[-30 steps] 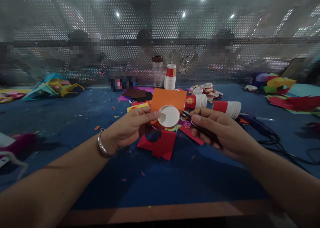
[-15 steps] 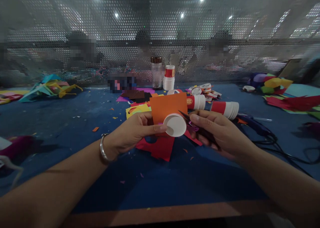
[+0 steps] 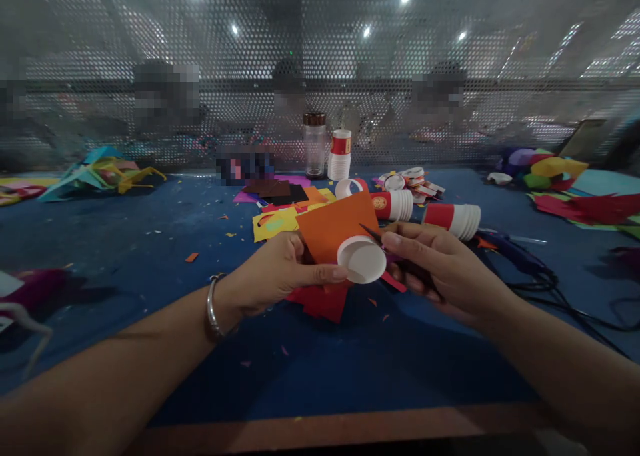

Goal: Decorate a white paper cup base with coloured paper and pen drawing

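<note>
My left hand [image 3: 280, 264] pinches an orange sheet of paper [image 3: 334, 221] together with a round white paper cup piece [image 3: 364, 259], thumb on the front. The cup piece lies against the lower part of the tilted sheet, its open side facing me. Scissors [image 3: 371, 232] with dark blades are held in my right hand [image 3: 433, 259], tip over the orange sheet just above the cup's rim. Part of their handles is hidden by my fingers. Red paper [image 3: 325, 304] lies on the table below the held pieces.
Stacked paper cups [image 3: 453, 221] lie on their sides to the right, near a corded blue tool [image 3: 520, 255]. A clear bottle [image 3: 315, 149] and an upright cup stack [image 3: 340, 156] stand at the back. Yellow paper [image 3: 275, 223] lies left of centre. Coloured paper [image 3: 103, 169] is piled far left.
My left hand has moved slightly right and down with the orange sheet and cup piece. The sheet is now tilted more. My right hand has barely moved.
</note>
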`<action>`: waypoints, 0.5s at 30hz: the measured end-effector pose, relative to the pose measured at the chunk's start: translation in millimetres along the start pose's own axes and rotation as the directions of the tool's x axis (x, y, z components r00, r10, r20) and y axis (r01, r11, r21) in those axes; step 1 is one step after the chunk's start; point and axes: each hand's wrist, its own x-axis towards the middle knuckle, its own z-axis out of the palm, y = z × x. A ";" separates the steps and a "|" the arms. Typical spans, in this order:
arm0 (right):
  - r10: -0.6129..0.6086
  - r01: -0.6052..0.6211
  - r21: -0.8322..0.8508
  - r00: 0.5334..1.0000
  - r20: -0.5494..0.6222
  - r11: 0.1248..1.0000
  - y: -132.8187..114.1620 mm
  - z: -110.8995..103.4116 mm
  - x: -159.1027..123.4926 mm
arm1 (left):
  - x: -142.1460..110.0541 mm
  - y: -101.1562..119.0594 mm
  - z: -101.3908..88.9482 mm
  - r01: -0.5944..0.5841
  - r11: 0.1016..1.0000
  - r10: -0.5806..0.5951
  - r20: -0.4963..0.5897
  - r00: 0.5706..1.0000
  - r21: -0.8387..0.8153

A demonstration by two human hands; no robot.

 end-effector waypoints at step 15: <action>-0.024 0.024 -0.023 0.999 0.026 0.999 -2.5 1.2 -1.8 | -0.5 -0.7 -0.9 0.021 0.999 -0.020 0.039 0.999 -0.026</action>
